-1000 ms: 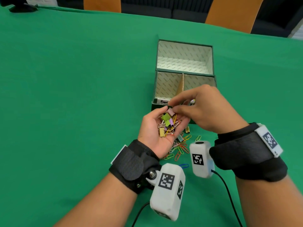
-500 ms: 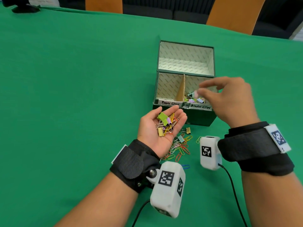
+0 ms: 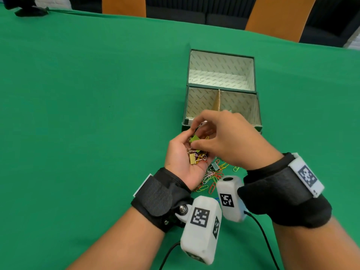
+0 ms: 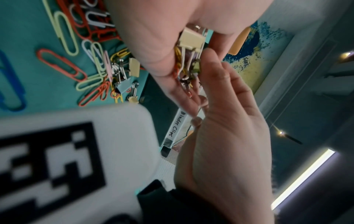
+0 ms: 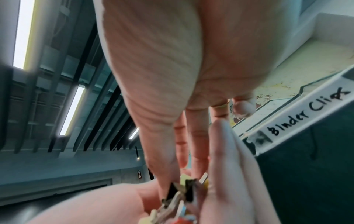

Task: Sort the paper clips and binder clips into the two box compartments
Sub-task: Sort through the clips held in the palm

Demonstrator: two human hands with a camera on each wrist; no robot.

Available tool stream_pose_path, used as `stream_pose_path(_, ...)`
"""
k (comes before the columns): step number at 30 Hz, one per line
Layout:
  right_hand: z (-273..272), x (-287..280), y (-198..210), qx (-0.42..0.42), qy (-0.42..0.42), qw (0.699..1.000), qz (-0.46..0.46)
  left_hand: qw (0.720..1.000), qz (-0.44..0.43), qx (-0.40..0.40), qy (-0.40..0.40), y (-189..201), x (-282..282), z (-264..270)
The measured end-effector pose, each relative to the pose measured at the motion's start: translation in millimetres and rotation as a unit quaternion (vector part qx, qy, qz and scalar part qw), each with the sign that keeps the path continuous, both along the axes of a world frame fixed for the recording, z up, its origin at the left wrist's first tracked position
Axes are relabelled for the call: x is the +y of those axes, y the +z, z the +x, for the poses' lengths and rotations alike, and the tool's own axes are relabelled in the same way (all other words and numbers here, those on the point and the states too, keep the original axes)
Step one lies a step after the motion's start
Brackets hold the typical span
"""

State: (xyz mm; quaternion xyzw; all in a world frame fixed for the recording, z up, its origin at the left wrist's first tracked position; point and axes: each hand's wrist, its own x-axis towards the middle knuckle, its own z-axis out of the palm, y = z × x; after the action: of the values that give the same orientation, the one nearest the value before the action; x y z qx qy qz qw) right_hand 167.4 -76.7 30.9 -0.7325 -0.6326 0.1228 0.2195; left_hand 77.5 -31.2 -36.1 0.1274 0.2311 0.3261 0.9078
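My left hand [image 3: 183,156] is palm up and cupped round a heap of binder clips and paper clips [image 3: 196,152], just in front of the box [image 3: 258,112]. My right hand [image 3: 197,138] reaches into that heap, thumb and fingers pinching a binder clip [image 5: 184,189]. A cream binder clip [image 4: 191,40] lies in the left palm. A cardboard divider [image 3: 218,100] splits the box in two. The right compartment carries a "Binder Clips" label [image 5: 306,113]; my right hand hides its contents.
Loose coloured paper clips and a few binder clips [image 3: 212,176] lie on the green cloth under my wrists. The box lid [image 3: 222,69] stands open behind the box. Orange chair backs [image 3: 278,18] line the table's far edge.
My right hand took a pink clip from the left palm, carried it over the right compartment, then came back to the heap. The left fingers have curled up more.
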Motion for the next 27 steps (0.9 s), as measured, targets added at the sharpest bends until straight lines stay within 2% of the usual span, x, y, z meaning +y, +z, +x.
stream_pose_path(5, -1.4, 2.0, -6.4, 0.057, -0.015, 0.998, 0.009, 1.000, -0.012, -0.009, 0.002, -1.1, 0.3, -1.2)
stream_pose_path(9, 6.6, 2.1, -5.3, 0.118, -0.034, 0.990, 0.069, 0.999, -0.018, -0.030, 0.002, -1.4, 2.5, -1.2)
stream_pose_path(11, 10.8, 2.1, -3.6, 0.122, -0.047, 0.987, 0.095, 0.999, -0.021, -0.040, 0.008, -1.8, 3.6, -0.7)
stream_pose_path(15, 13.3, 0.8, -2.3, 0.118, -0.039, 0.990, 0.071, 0.999, -0.026, -0.044, 0.010, -0.6, 4.2, -1.5)
stream_pose_path(22, 21.5, -1.8, 3.4, 0.142, -0.049, 0.984, 0.098, 0.998, -0.037, -0.045, 0.010, 2.0, 2.3, -1.4)
stream_pose_path(25, 27.8, -2.9, 5.6, 0.142, -0.053, 0.978, 0.143, 0.998, -0.048, -0.042, 0.004, 2.2, 2.3, -3.1)
stream_pose_path(27, 35.3, -4.5, 10.0, 0.163, -0.081, 0.960, 0.214, 0.998, -0.052, -0.046, -0.003, 2.8, 2.2, -4.3)
